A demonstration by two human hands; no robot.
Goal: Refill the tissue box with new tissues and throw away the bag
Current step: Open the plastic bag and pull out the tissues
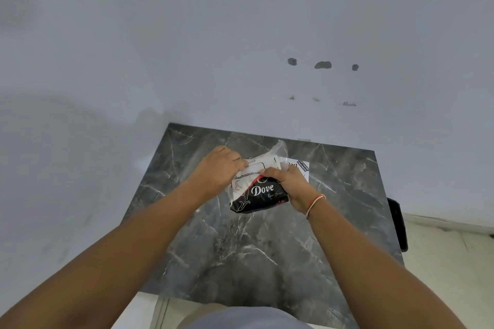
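Head view: the tissue bag (pixel 260 191), a clear plastic pack with a black "Dove" panel, is seen near the middle of the dark marbled counter (pixel 240 262), partly covering a white printed item (pixel 301 168) which may be the tissue box, though this cannot be confirmed. The pack is gripped by both hands, the left hand (pixel 217 168) pinching its far upper edge and the right hand (pixel 290 184) clamped on its right side. This hold is judged to steady the pack for opening.

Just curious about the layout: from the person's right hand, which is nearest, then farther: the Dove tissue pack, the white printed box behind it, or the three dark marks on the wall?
1. Dove tissue pack, held in the right hand.
2. White printed box, just behind.
3. Dark wall marks, far beyond.
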